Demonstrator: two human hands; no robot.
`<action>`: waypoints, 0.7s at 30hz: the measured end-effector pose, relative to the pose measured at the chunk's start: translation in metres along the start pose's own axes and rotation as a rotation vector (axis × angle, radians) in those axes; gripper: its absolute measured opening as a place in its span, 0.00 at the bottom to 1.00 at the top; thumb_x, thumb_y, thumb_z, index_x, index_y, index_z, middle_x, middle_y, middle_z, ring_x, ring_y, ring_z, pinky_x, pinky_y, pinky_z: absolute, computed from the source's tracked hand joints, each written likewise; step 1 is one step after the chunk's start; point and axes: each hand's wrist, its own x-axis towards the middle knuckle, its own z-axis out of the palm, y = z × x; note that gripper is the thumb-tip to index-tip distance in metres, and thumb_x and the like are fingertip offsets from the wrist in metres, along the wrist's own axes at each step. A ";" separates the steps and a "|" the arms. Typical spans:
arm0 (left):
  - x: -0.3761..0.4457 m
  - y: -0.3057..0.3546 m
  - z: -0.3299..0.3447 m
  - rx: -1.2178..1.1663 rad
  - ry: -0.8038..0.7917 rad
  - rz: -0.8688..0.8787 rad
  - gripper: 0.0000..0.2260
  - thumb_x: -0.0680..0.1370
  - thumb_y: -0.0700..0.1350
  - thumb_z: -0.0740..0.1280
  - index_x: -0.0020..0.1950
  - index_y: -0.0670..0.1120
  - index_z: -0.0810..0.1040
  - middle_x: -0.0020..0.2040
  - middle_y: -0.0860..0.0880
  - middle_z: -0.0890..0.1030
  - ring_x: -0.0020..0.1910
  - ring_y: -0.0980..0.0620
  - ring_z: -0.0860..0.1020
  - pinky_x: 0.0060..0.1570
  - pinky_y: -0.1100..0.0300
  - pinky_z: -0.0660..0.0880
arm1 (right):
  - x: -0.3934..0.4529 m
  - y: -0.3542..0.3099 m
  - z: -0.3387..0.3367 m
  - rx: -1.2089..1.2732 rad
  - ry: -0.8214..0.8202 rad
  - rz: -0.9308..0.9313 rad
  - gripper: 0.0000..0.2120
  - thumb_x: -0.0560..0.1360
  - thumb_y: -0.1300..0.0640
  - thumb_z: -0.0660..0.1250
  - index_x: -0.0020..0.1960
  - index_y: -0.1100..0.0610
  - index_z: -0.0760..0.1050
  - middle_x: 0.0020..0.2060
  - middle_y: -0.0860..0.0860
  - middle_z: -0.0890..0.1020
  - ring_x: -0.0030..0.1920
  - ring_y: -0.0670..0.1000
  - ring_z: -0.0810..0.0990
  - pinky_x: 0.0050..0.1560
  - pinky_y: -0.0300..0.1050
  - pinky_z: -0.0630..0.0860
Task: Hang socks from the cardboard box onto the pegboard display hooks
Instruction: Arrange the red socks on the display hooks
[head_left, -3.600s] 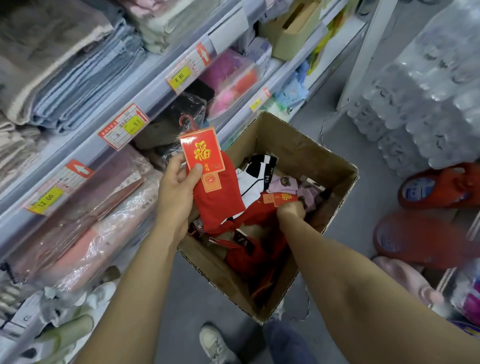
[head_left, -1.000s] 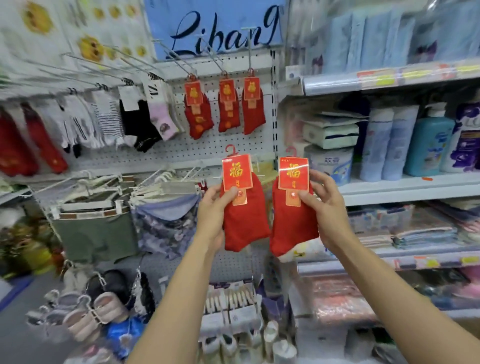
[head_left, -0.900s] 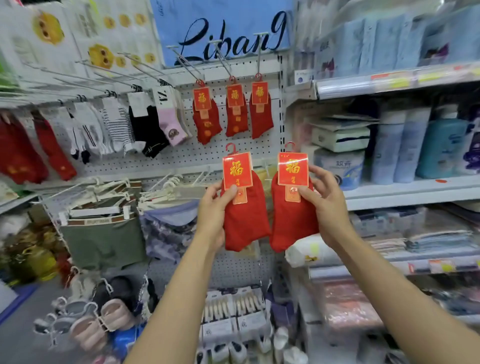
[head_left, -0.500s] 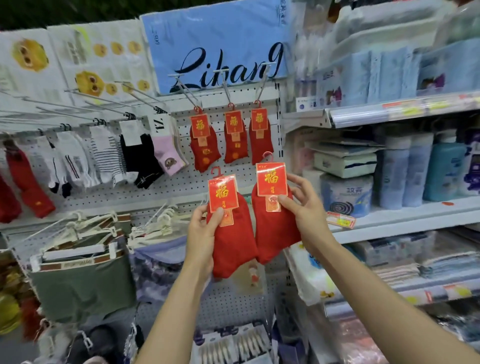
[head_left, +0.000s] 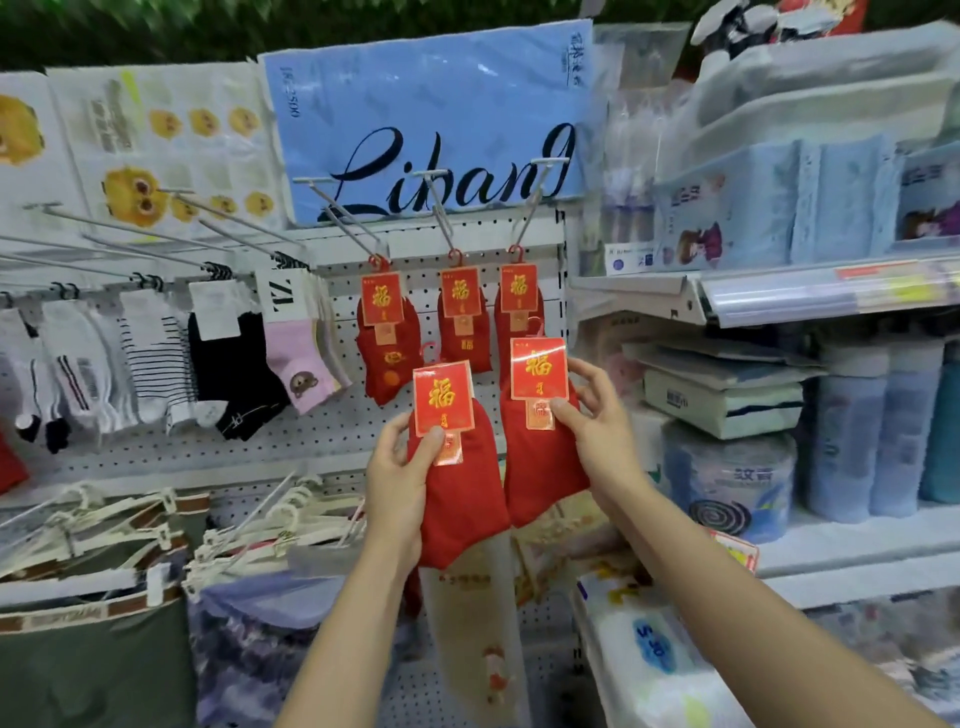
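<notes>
My left hand (head_left: 397, 486) grips a pair of red socks (head_left: 460, 499) with a red and gold card on top. My right hand (head_left: 597, 431) pinches a second pair of red socks (head_left: 540, 467) by its card, a little higher and to the right. Both pairs are held up in front of the white pegboard (head_left: 322, 441). Three red sock pairs hang on long metal hooks above: left (head_left: 387, 345), middle (head_left: 462, 322), right (head_left: 519, 306). The right-hand pair's small hanger overlaps the rightmost hanging pair. The cardboard box is out of view.
White, striped, black and pink socks (head_left: 171, 358) hang on hooks at the left. A blue sign (head_left: 436, 119) tops the pegboard. Shelves (head_left: 779, 296) with packaged goods stand at the right. Hangers with garments (head_left: 104, 545) crowd the lower left.
I turned from the box to the pegboard with a red pair in each hand. Both hands have since moved closer to the three hanging red pairs, the right one higher.
</notes>
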 end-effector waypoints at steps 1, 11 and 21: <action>0.005 -0.002 0.003 0.004 0.006 0.008 0.12 0.78 0.44 0.70 0.61 0.52 0.77 0.50 0.49 0.86 0.45 0.50 0.85 0.40 0.55 0.80 | 0.011 0.001 0.000 -0.006 0.004 -0.005 0.20 0.79 0.63 0.66 0.68 0.48 0.70 0.56 0.46 0.82 0.51 0.43 0.83 0.46 0.40 0.81; 0.054 -0.004 0.018 0.041 -0.020 0.059 0.13 0.78 0.44 0.70 0.62 0.53 0.77 0.49 0.50 0.86 0.46 0.49 0.85 0.39 0.56 0.80 | 0.127 -0.004 0.014 -0.004 0.122 -0.040 0.27 0.77 0.65 0.68 0.71 0.46 0.68 0.62 0.49 0.78 0.57 0.49 0.81 0.51 0.50 0.82; 0.093 -0.010 0.025 0.038 -0.072 0.076 0.17 0.78 0.42 0.70 0.66 0.49 0.75 0.49 0.51 0.86 0.45 0.53 0.85 0.38 0.60 0.80 | 0.178 -0.003 0.030 -0.102 0.098 -0.095 0.27 0.78 0.65 0.66 0.74 0.46 0.67 0.53 0.46 0.77 0.47 0.44 0.81 0.40 0.38 0.78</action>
